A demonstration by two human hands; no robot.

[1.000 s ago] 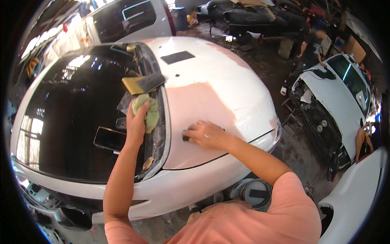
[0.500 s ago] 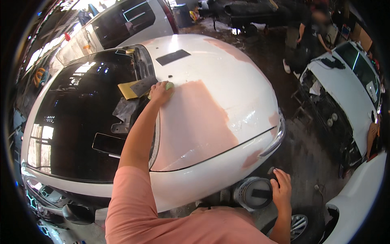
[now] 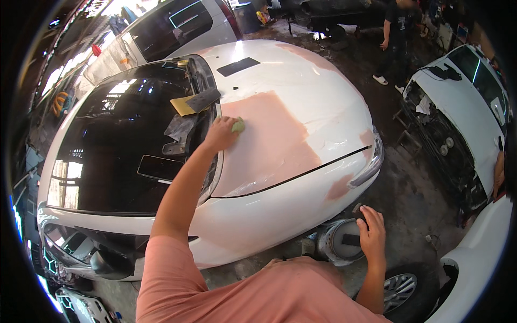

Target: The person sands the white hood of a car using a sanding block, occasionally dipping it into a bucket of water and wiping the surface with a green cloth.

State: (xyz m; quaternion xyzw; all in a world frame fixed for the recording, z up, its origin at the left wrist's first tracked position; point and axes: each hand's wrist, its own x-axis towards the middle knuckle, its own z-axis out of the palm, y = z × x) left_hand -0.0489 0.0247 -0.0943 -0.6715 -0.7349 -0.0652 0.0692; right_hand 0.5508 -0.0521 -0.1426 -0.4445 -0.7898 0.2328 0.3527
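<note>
Pressed to a pink-filled patch (image 3: 274, 140) on the white car hood (image 3: 318, 110), my left hand (image 3: 222, 134) is closed on a pale green sponge-like pad (image 3: 238, 125). It lies near the hood's windshield edge. My right hand (image 3: 371, 231) hangs low beside the fender, its fingers curled around a small dark piece (image 3: 357, 209) whose kind I cannot make out. Below that hand stands a round bucket (image 3: 325, 247) of greyish liquid with a dark strip (image 3: 352, 239) in it.
Yellow and dark sanding sheets (image 3: 184, 105) and a phone (image 3: 159, 167) lie on the windshield side. A dark sheet (image 3: 238, 66) rests farther up the hood. At right are a partly stripped white car (image 3: 468, 102), a white panel (image 3: 479, 258) and a standing person (image 3: 401, 37).
My left hand has slid the green pad toward me along the patch's windshield edge. My right hand stays low with the dark piece. The person's arm has come off the other car.
</note>
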